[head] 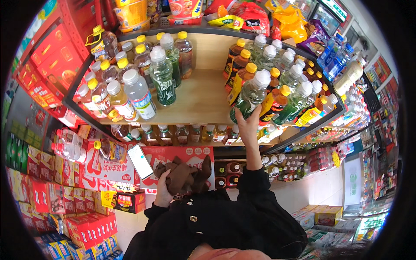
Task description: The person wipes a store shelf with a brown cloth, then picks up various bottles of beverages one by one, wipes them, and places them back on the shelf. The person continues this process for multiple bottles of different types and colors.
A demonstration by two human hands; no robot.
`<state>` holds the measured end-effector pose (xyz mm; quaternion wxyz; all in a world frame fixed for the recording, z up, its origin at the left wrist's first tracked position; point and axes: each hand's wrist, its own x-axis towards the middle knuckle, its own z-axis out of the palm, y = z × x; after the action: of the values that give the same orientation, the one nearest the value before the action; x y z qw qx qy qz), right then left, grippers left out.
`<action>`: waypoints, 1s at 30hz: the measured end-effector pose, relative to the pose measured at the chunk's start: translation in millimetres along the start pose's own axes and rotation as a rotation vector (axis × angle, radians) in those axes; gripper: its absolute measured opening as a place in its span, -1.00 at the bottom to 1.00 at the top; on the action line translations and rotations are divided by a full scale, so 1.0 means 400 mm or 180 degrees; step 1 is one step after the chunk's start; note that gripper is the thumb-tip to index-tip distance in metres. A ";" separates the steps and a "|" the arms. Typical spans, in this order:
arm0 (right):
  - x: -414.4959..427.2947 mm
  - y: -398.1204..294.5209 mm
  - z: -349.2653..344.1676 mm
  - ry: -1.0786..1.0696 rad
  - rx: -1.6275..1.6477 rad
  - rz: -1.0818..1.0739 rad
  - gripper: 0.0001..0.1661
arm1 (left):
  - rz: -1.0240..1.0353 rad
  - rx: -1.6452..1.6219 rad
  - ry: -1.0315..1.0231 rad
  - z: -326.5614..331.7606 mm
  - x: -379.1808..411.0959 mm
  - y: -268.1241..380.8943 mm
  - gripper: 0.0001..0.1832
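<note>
My right hand (248,125) grips the lower part of a green plastic bottle with a white cap (249,97), upright at the front of the shelf's right-hand group. Beside it stand bottles with yellow caps and black-and-yellow labels (274,103). Low on the left, my left hand (164,190) holds a bunched brown cloth (183,177) above red-and-white cartons. On the shelf's left side stand a clear bottle with a blue-and-white label (139,95), a green drink bottle (162,78) and several yellow-capped bottles (105,72).
The wooden shelf (201,94) has a dark metal frame. More bottles line a lower tier (182,135). A lit phone (140,162) and a large bottle (110,150) lie on the red-and-white cartons (113,170). Noodle tubs and snack bags (256,18) sit on top.
</note>
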<state>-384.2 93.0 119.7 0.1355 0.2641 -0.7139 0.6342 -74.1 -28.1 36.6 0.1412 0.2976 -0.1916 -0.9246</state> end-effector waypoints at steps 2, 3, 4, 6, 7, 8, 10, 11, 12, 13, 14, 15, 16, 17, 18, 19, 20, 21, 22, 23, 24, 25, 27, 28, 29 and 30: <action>-0.001 -0.003 -0.004 0.0056 0.0148 0.0079 -0.39 | -0.0008 0.0030 -0.0057 -0.026 0.010 -0.014 -0.50; 0.001 -0.010 -0.010 -0.0029 0.0254 0.0080 -0.37 | -0.0081 0.0026 -0.0007 -0.035 0.009 -0.020 -0.50; -0.001 -0.024 -0.009 -0.0018 0.0197 0.0130 -0.35 | -0.0153 0.0021 0.0043 -0.039 0.010 -0.023 -0.51; 0.002 -0.001 -0.019 0.0026 -0.0017 0.0106 -0.29 | -0.0197 0.0034 0.0047 -0.018 0.011 -0.030 -0.52; 0.000 0.000 -0.020 -0.0022 -0.0018 0.0153 -0.29 | -0.0193 0.0046 0.0139 -0.014 0.011 -0.034 -0.53; -0.002 0.001 -0.023 -0.0055 0.0142 0.0064 -0.29 | -0.0192 0.0059 0.0229 -0.011 0.011 -0.039 -0.53; -0.015 -0.007 -0.025 -0.0161 0.0485 -0.0075 -0.21 | -0.0203 -0.0023 0.0325 -0.032 0.025 -0.059 -0.54; -0.034 -0.028 -0.037 -0.0203 -0.0117 -0.0178 -0.12 | -0.0188 0.0051 0.0276 -0.050 0.030 -0.071 -0.52; -0.057 -0.044 -0.044 -0.0122 -0.0686 -0.0406 -0.10 | -0.0175 0.0134 0.0220 -0.055 0.033 -0.077 -0.50; -0.081 -0.060 -0.051 -0.0021 -0.1254 -0.0651 -0.08 | -0.0167 0.0226 0.0153 -0.054 0.037 -0.079 -0.48; -0.104 -0.081 -0.058 -0.0092 -0.1247 -0.0811 -0.09 | -0.0171 0.0219 0.0141 -0.050 0.036 -0.079 -0.47; -0.127 -0.104 -0.066 -0.0170 -0.1222 -0.0972 -0.10 | -0.0132 0.0186 0.0146 -0.042 0.035 -0.079 -0.47; -0.146 -0.117 -0.075 -0.0627 -0.1177 -0.0937 -0.10 | -0.0085 0.0146 0.0184 -0.035 0.031 -0.080 -0.46; -0.164 -0.107 -0.077 -0.0856 -0.1110 -0.1029 -0.19 | -0.0030 0.0101 0.0225 -0.029 0.032 -0.082 -0.46; -0.172 -0.097 -0.079 -0.1139 -0.0907 -0.0851 -0.23 | 0.0156 -0.0004 0.0182 -0.038 0.046 -0.096 -0.43; -0.175 -0.076 -0.075 -0.1439 -0.0703 -0.0650 -0.27 | 0.0272 0.0153 0.0216 -0.021 0.044 -0.095 -0.42; -0.172 -0.056 -0.067 -0.1489 -0.0569 -0.0483 -0.29 | 0.0385 0.0238 0.0158 -0.016 0.050 -0.101 -0.43; -0.164 -0.045 -0.064 -0.1602 -0.0688 -0.0362 -0.29 | 0.0487 0.0299 0.0109 -0.013 0.054 -0.108 -0.44; -0.160 -0.032 -0.056 -0.1551 -0.0538 -0.0143 -0.30 | 0.0219 0.0289 0.0209 0.003 0.049 -0.101 -0.49; -0.155 -0.016 -0.049 -0.1458 -0.0404 0.0075 -0.30 | 0.0148 0.0435 0.0263 0.006 0.056 -0.102 -0.47; -0.151 0.024 -0.053 -0.1430 -0.0464 -0.0087 -0.31 | 0.0085 0.0579 0.0322 0.009 0.059 -0.105 -0.45; -0.148 0.030 -0.046 -0.1339 -0.0416 -0.0109 -0.33 | 0.0013 0.0731 0.0372 0.009 0.059 -0.110 -0.43; -0.142 0.039 -0.054 -0.1646 -0.0765 -0.0332 -0.37 | 0.0035 0.0773 0.0428 -0.049 0.099 -0.167 -0.41; -0.149 0.048 -0.050 -0.1677 -0.0343 -0.0189 -0.43 | 0.0101 0.0895 0.0447 -0.058 0.106 -0.186 -0.40; -0.153 0.050 -0.039 -0.1975 -0.0187 0.0040 -0.44 | 0.0162 0.1016 0.0468 -0.068 0.112 -0.200 -0.40; -0.163 0.054 -0.037 -0.2225 -0.0058 0.0298 -0.46 | 0.0243 0.1005 0.0464 -0.047 0.102 -0.189 -0.39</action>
<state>-344.3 121.9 69.5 -0.1440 0.4309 -0.7341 0.5047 -105.8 18.5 -31.1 0.1413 0.3748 -0.3348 -0.8529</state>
